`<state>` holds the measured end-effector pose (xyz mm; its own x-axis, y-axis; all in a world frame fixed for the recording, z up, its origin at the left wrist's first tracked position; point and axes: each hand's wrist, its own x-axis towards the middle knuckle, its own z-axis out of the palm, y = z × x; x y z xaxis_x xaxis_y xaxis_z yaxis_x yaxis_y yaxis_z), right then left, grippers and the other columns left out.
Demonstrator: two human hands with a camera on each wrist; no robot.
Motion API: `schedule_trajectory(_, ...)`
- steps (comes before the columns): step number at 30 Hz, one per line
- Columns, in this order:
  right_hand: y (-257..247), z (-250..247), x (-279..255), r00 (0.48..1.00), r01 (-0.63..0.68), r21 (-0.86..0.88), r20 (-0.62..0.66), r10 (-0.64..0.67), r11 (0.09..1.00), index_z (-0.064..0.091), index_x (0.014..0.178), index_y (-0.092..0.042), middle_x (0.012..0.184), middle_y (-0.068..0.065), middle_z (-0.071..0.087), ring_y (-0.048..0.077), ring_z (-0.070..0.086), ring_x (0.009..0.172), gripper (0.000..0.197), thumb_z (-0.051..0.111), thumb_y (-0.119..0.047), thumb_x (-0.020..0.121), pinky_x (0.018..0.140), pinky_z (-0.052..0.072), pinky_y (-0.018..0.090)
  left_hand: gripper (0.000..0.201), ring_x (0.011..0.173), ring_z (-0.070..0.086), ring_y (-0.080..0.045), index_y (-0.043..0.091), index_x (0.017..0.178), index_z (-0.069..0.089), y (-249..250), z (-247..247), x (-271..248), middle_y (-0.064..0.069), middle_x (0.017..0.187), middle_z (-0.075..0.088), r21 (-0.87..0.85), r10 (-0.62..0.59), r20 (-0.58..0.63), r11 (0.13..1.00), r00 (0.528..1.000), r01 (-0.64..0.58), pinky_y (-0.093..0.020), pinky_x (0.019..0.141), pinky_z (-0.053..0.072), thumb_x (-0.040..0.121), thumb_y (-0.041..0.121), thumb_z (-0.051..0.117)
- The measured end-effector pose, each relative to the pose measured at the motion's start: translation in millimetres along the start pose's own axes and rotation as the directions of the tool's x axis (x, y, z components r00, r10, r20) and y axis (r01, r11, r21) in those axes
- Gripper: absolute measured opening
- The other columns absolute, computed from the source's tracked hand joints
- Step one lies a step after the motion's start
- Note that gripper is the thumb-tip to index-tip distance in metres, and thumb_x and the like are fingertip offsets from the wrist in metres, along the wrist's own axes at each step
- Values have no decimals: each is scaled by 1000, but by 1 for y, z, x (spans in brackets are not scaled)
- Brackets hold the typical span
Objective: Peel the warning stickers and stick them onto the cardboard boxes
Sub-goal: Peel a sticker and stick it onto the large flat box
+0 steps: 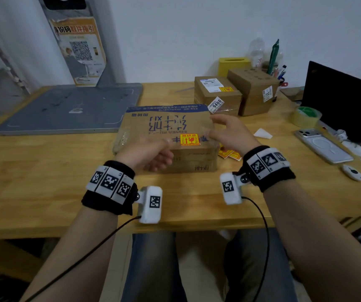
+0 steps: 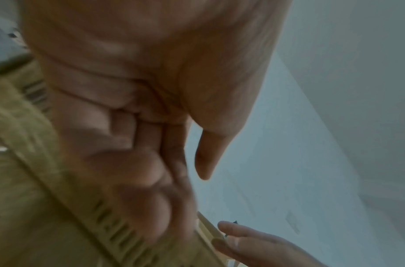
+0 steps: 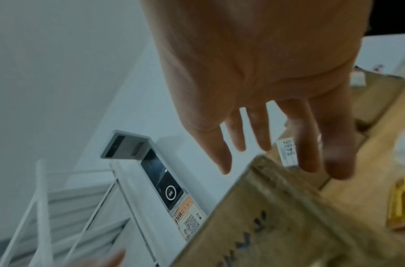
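Sticker on the cardboard box (image 1: 166,131)

Our left hand (image 1: 146,153) and right hand (image 1: 229,134) flank its warning sticker (image 1: 190,139), fingers released, grasping nothing.

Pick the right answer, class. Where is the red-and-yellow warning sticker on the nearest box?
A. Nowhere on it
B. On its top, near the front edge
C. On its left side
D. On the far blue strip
B: the sticker lies flat on the box top, near the front edge.

A parcel-handling office: taped brown cardboard parcels (image 1: 217,94) with printed shipping labels on a light wooden desk (image 1: 44,171), a grey flat weighing platform (image 1: 66,107), a greenish packing-tape roll (image 1: 307,117), a black monitor (image 1: 345,101).
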<state>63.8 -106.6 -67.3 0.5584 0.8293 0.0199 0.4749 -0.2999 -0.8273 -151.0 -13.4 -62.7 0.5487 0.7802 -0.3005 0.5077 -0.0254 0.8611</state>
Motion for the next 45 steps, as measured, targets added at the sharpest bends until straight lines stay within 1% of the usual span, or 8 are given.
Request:
schedule_trajectory(7,4,8,17,967,-226,112,148,208,968,34,156,-28,137,4,61,31,63,116,81,78,-18,89,80,61,63,70,96,72,-27,5,106,72,-23,6,10,-11,102,76,-57,-182,25,981,983,184,-34,76,55,97,65,37)
schedule_trajectory(13,9,18,17,969,-233,288,154,195,929,43,150,-32,133,6,61,34,64,117,76,79,-9,88,75,61,64,52,93,71,-27,11,121,64,-14,9,26,-5,105,73,-177,-113,-106,980,988,93,-35,70,58,98,55,48)
schedule_trajectory(19,10,36,30,976,-214,489,146,162,846,32,155,-31,134,1,53,22,66,104,89,78,1,86,62,65,47,32,98,67,-26,16,102,65,-7,-2,50,-1,100,70,-214,-50,-224,977,973,1,-43,81,60,95,47,58)
schedule_trajectory(22,6,50,42,971,-235,520,172,168,821,32,148,-34,140,8,52,33,65,115,90,80,5,83,74,65,54,28,101,66,-27,16,96,65,1,-14,66,-7,106,69,-245,-34,-262,969,965,-32,-43,78,60,93,44,64)
schedule_trajectory(27,-10,74,72,958,-220,300,244,149,928,38,142,-34,131,17,59,29,69,95,73,76,-1,89,80,64,52,14,105,63,-29,15,86,57,25,-32,104,-12,114,65,-169,-7,-298,984,954,-46,-39,65,57,90,20,69)
schedule_trajectory(29,-17,81,84,955,-216,223,249,159,951,38,145,-35,135,9,56,28,66,105,70,73,-7,92,86,61,55,13,104,64,-29,15,85,56,31,-37,122,-12,113,65,-132,10,-295,990,955,-51,-37,62,55,88,11,68)
schedule_trajectory(35,-35,85,121,936,-171,51,320,146,984,33,158,-31,156,-3,47,31,57,127,65,63,-26,101,98,54,57,18,119,53,-27,22,106,60,45,-50,160,-9,125,58,-73,14,-241,997,970,-33,-43,84,53,92,12,62)
schedule_trajectory(45,-21,36,137,957,-136,66,266,114,988,58,142,-26,146,2,57,23,73,100,41,62,-29,101,84,64,44,21,119,50,-24,13,113,70,71,-43,165,-4,123,59,57,148,-260,989,954,-137,-37,94,43,96,13,58)
